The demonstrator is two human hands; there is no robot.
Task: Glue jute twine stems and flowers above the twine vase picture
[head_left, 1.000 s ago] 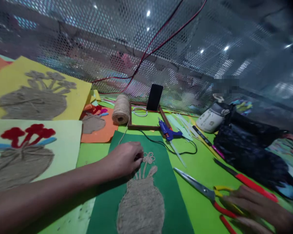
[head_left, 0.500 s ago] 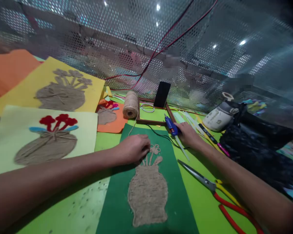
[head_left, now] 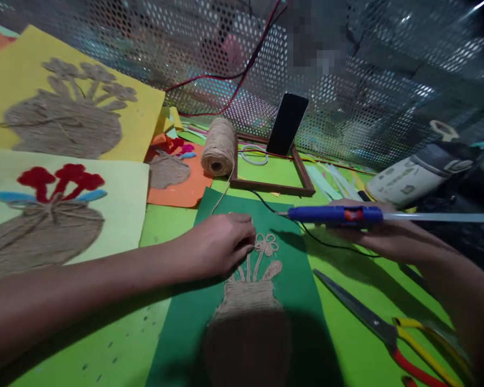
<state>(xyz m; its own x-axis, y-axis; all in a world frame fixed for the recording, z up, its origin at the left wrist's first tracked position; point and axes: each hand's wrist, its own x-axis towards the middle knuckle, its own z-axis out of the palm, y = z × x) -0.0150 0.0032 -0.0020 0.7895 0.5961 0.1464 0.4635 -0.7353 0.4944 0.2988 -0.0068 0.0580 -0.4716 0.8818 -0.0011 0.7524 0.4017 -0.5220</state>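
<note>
The blue glue gun (head_left: 335, 214) pointed leftward, right of centre; the twine flower-vase collage (head_left: 250, 306) lay flat, lower centre.

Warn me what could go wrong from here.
The glue gun in the right hand points toward the left hand, so a burn may be possible. A black cord passes over the upper corner of the green paper and might snag. The scissors lie with their tips beside that paper's edge; a sweeping arm could nudge them.

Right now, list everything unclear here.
Head view:
Inside the left hand: hidden by its fingers.
Grip of the right hand: partly hidden by blue plastic glue gun.
Red-and-yellow-handled metal scissors: loops cut off by bottom edge.
Brown twine vase: lower part dimmed by shadow.
</note>
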